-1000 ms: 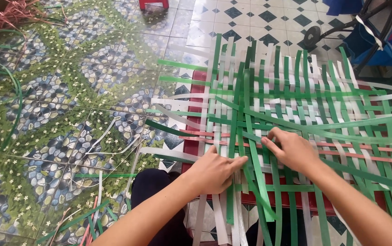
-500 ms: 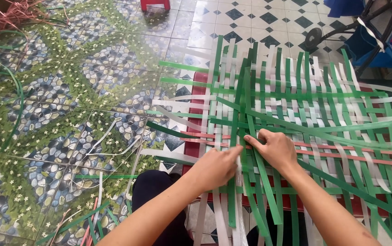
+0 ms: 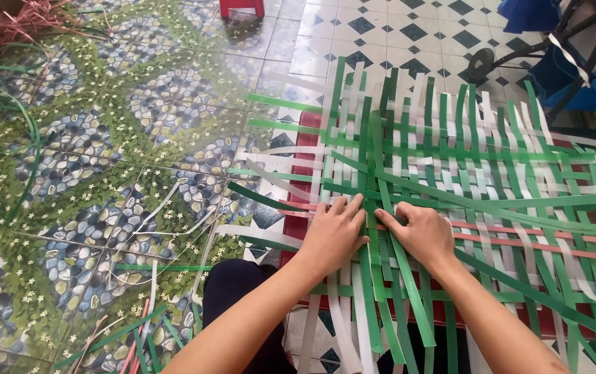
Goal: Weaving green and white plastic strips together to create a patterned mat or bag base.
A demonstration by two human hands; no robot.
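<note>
A flat mat of woven green and white plastic strips (image 3: 464, 159) lies over a low red stool (image 3: 306, 138) in front of me. My left hand (image 3: 336, 232) presses flat on the mat's near left part, fingers together over white and green strips. My right hand (image 3: 419, 232) rests beside it, thumb and fingers pinching a green strip (image 3: 374, 173) that runs between the two hands. Loose strip ends hang toward my knees.
Loose green, white and pink strips (image 3: 138, 332) litter the pebble-pattern floor tiles at left. A red stool leg (image 3: 241, 7) stands at the top. A black wheeled frame with blue fabric (image 3: 554, 48) is at the top right. Pink strips (image 3: 7, 21) lie top left.
Both hands have slid left across the mat and come closer together. The right hand has moved from the mat's middle to the green strip beside the left hand.
</note>
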